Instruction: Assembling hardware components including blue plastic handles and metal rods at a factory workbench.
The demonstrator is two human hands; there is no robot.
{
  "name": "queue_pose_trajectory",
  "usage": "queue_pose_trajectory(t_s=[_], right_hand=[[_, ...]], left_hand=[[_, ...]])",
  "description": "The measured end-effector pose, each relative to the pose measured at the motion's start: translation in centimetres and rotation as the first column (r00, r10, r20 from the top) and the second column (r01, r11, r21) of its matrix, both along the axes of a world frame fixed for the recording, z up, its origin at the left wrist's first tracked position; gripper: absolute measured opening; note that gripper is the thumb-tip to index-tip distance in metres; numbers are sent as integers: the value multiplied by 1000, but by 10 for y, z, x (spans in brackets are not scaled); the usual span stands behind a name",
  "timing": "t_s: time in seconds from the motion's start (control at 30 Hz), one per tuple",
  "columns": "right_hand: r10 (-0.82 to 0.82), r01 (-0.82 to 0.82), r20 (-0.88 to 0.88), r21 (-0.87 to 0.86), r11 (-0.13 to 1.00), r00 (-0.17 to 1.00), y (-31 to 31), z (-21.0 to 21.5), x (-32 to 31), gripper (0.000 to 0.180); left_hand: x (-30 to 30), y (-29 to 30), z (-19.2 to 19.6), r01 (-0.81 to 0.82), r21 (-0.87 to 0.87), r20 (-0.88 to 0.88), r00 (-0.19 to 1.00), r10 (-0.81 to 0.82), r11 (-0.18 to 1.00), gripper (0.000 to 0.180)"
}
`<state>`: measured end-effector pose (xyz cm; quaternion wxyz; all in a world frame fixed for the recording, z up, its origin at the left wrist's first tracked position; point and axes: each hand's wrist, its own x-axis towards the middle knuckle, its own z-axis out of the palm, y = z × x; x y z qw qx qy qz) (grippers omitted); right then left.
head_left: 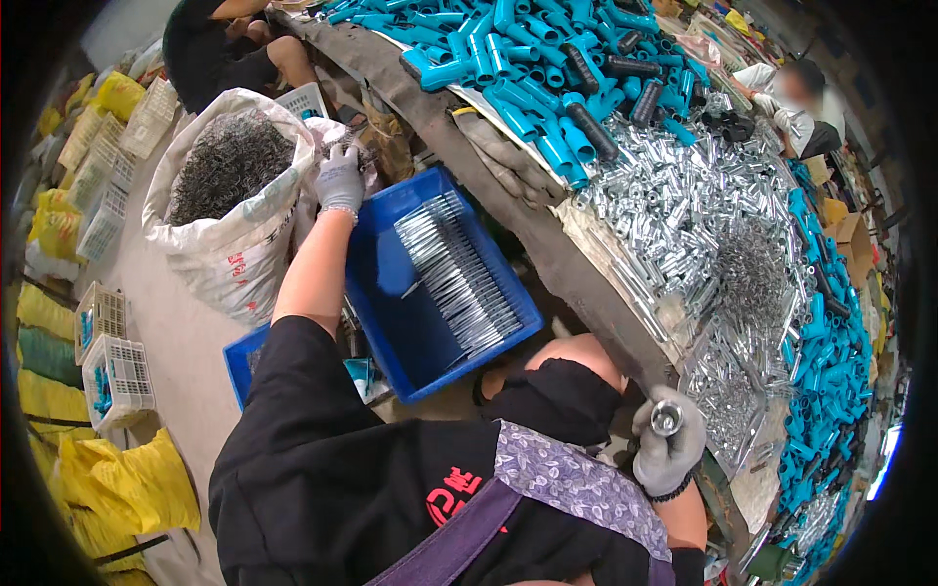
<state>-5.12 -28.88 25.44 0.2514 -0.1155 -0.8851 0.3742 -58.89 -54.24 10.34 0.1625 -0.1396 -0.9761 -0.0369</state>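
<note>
We have our gloved left hand [341, 183] stretched out to the far left corner of the blue bin [391, 337], beside the right-hand rim of the white sack [230, 269]; its fingers are bent and point away from us, yet we cannot tell whether they pinch anything, as their tips are lost among the clutter there; our gloved right hand [672, 451] is curled around a shiny metal piece [666, 418], fingers and thumb pressed to it, its round end facing up; we hold it by the near edge of the work surface [757, 493], well apart from the bin. Inside the bin, slender silver rods [459, 278] lie side by side in a long row, from the far edge to near the right corner; in the sack, dark wire coils [234, 166] are heaped. On the work surface, silver parts [674, 200] cover the middle; teal handles [479, 49] are piled at the far end; a grey cover [567, 259] runs along the near edge.
</note>
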Motion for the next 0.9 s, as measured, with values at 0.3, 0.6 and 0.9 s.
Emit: queue_pose_trajectory(t_s=[0.3, 0.6, 0.9], right_hand=[[-220, 163, -106, -389, 906, 970, -7, -11, 80, 73], [-345, 168, -203, -586, 792, 917, -5, -33, 155, 64], [-415, 272, -189, -510, 816, 890, 10, -56, 219, 33]], left_hand=[[56, 22, 56, 122, -127, -269, 951, -153, 984, 47], [173, 92, 235, 584, 43, -570, 681, -461, 810, 48], [397, 272, 288, 982, 131, -537, 183, -824, 133, 42]])
